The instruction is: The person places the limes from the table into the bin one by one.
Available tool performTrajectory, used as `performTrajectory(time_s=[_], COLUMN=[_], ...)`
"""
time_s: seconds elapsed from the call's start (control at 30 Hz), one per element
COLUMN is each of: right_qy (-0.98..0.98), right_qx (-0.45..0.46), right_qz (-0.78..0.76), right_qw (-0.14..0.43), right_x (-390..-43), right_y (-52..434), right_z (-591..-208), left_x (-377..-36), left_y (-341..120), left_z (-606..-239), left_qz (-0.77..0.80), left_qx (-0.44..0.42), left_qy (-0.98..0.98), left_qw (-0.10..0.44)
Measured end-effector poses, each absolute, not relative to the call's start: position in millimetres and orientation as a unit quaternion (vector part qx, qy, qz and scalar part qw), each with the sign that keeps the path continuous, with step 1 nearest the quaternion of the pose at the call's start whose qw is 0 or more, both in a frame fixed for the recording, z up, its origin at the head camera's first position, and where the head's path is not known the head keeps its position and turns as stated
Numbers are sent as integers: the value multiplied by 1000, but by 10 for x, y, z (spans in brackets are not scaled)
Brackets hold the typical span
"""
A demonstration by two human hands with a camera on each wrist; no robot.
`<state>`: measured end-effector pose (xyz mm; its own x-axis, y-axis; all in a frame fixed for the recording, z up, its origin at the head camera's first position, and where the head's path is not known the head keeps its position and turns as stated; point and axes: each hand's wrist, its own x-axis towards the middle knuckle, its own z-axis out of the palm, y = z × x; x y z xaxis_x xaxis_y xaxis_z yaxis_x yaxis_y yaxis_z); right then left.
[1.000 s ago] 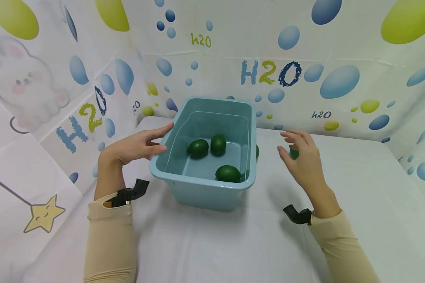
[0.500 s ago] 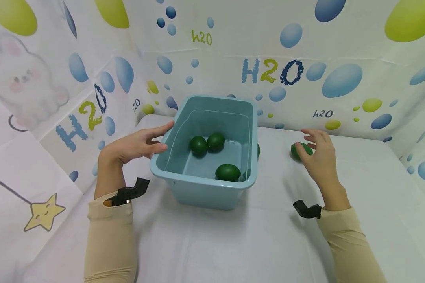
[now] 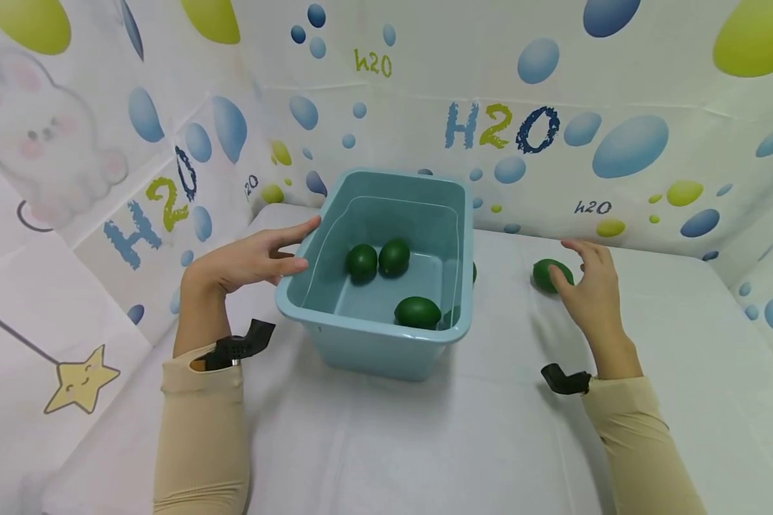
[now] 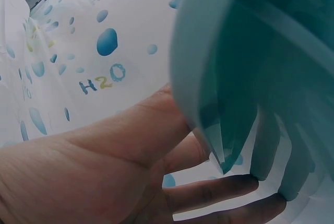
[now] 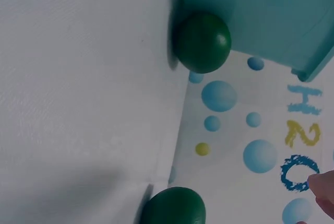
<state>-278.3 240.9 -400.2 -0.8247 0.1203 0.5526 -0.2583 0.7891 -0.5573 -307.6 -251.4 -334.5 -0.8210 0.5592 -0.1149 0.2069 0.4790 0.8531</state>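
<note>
A light blue plastic bin (image 3: 373, 350) stands on the white table. My left hand (image 3: 248, 261) is at its left rim, thumb and index finger against the edge; in the left wrist view the other fingers (image 4: 219, 190) extend straight to the outer wall. Inside lie several dark green, lime-like fruits (image 3: 417, 312): two together toward the back, another near the front. On the right, my right hand (image 3: 592, 293) holds nothing; its thumb overlaps another lime-like fruit (image 3: 547, 275) on the table. The right wrist view shows that fruit (image 5: 175, 207) at the bottom, with a fingertip (image 5: 324, 190) apart from it.
One more green fruit (image 5: 203, 42) lies against the bin's right side, mostly hidden behind it in the head view. White cloth walls (image 3: 419, 64) printed with blue and green drops stand behind and at both sides. Black wrist cameras (image 3: 565, 379) sit on both sleeves.
My right hand has moved right from beside the bin to the fruit on the table. Two fruits in the bin have rolled together. The left hand stays at the rim.
</note>
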Motion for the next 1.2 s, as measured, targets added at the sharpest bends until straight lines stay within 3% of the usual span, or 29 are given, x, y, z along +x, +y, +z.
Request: performTrajectory(time_s=[1.2], right_qy=[-945], right_qx=[-35], right_qz=[281], right_qw=[162], right_x=[-2977], right_y=[2584], right_z=[-4217], left_x=[-3082], left_y=[-2520], left_z=[-3336], left_qz=[462], left_qx=[235], left_qy=[833], left_qw=[195])
